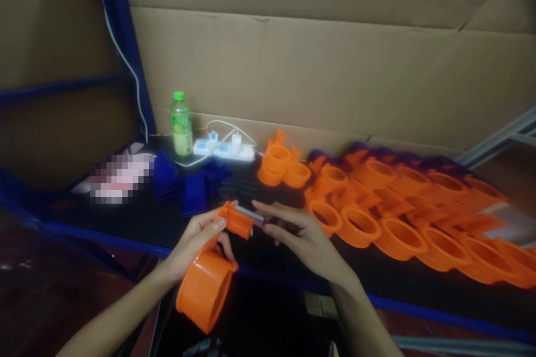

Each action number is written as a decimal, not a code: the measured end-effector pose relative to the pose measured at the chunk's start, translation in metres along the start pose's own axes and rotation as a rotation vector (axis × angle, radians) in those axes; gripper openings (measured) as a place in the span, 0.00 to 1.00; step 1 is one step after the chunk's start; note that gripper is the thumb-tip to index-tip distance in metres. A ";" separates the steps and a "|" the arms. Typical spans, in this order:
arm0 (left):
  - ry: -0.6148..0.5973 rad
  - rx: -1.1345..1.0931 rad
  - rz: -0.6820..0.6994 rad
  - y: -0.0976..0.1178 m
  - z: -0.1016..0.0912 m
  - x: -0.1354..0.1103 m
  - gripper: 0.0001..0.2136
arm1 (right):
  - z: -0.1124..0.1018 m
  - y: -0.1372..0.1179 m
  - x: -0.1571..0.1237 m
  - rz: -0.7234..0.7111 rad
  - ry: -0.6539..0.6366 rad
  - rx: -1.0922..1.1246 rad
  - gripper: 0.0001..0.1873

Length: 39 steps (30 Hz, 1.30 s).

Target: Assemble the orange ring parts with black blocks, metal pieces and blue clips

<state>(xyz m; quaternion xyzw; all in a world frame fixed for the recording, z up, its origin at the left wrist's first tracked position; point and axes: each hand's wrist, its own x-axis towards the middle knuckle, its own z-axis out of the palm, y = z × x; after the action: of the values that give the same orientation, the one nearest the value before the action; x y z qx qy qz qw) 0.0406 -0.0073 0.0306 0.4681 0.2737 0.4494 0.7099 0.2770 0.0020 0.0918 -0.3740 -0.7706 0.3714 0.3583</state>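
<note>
The glossy orange plastic holder with a wide open ring (203, 287) is gripped by your left fingers (218, 225); its ring hangs tilted below them, and its narrow block end juts out past your thumb toward your right fingers (287, 213). Between those right fingers you have the end of a slim pale-grey toothed strip (250, 213), slanting along the block's upper edge; whether it is seated, you cannot tell.

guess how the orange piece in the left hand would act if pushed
The orange piece is probably stiff, since its ring looks evenly round. The ring appears hollow, suggesting low weight. On its curved side it might rock, but the projecting arm could stop it rolling.
</note>
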 end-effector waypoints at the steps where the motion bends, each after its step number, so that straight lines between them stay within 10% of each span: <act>1: -0.024 -0.018 -0.012 -0.001 -0.001 0.000 0.29 | -0.001 0.001 0.000 0.017 -0.021 0.064 0.18; 10: -0.151 0.032 0.009 -0.003 -0.005 0.002 0.27 | 0.009 0.005 0.009 0.151 0.005 0.282 0.11; 19: -0.054 -0.059 -0.001 -0.003 -0.005 0.003 0.27 | -0.009 -0.001 0.047 0.223 -0.205 0.162 0.12; 39: 0.097 -0.186 0.053 0.005 0.000 0.004 0.20 | 0.008 0.010 0.069 0.142 -0.240 0.303 0.14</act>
<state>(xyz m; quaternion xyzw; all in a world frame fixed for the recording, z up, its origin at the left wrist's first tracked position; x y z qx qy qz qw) 0.0409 -0.0028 0.0355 0.3852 0.2524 0.5133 0.7241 0.2410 0.0619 0.0986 -0.3219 -0.7149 0.5494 0.2889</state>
